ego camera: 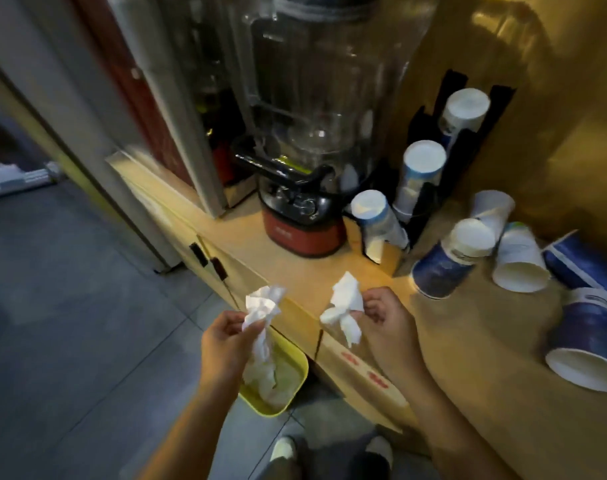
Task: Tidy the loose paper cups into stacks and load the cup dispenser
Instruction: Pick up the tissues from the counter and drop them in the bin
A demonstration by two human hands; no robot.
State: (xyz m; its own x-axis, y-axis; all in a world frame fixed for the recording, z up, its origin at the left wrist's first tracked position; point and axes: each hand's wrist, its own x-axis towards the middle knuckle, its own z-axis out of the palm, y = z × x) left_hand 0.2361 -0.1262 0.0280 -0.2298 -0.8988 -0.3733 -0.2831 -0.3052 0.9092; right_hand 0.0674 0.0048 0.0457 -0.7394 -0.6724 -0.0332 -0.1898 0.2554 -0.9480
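Note:
My left hand (222, 344) grips a crumpled white tissue (262, 306) above a yellow bin (296, 386). My right hand (385, 317) pinches a second white tissue (345, 306) over the counter's front edge. Several loose paper cups lie on the counter at the right: a blue one on its side (440, 268), a white one (518, 261), a white one behind (492, 209) and a blue one near the right edge (586, 341). The black cup dispenser (471, 140) stands against the wall with stacks of upturned cups (419, 171) in its slots.
A red-based blender (302, 216) with a clear jug stands left of the dispenser. The wooden counter (295, 271) has cabinet doors below. The yellow bin holds white tissue. Grey floor tiles spread to the left. My feet show at the bottom.

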